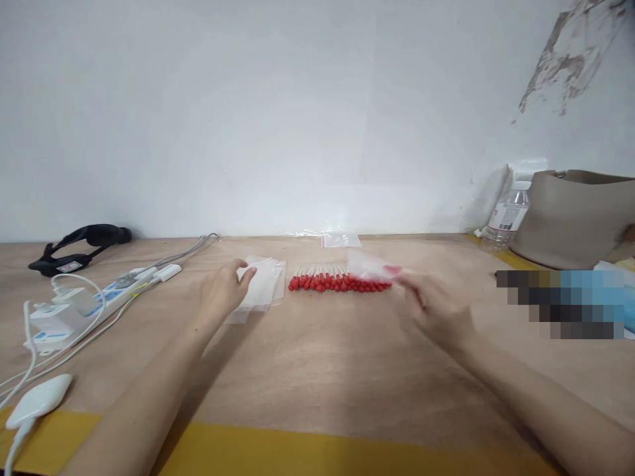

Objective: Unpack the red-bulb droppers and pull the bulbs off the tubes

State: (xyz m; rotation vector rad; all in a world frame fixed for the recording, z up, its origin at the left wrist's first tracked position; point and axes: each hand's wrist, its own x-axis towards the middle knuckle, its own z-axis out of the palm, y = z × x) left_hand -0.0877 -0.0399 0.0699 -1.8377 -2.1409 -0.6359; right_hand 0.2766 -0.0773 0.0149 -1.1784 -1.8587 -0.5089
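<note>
My left hand (pixel 225 291) rests on the stack of small clear bags (pixel 260 285) that lies flat on the table (pixel 317 370), fingers loosely curled, their tips touching the top bag; I can't tell if any bag is actually pinched. My right hand (pixel 434 307) is blurred, raised just right of the row of red-tipped sticks (pixel 340 283), and it seems to have hold of one small clear bag (pixel 370 264) with something red (pixel 393 270) at its right end, between thumb and fingertips; the blur hides how firmly it is closed and what is inside the bag. The sticks lie side by side in the middle of the table, red tips toward me, pale shafts pointing at the wall, just right of the bag stack and not touching it. Behind them, close to the wall, lies another flat clear bag (pixel 341 240) with a red strip; its contents don't show. At far right stands a grey open-topped bag (pixel 575 215), its inside hidden, with a clear plastic bottle (pixel 508 215) just to its left. On the left lie a white power strip (pixel 84 307) with cables, a black strap (pixel 79 246) near the wall, and a white device (pixel 40 400) at the table's near edge.
</note>
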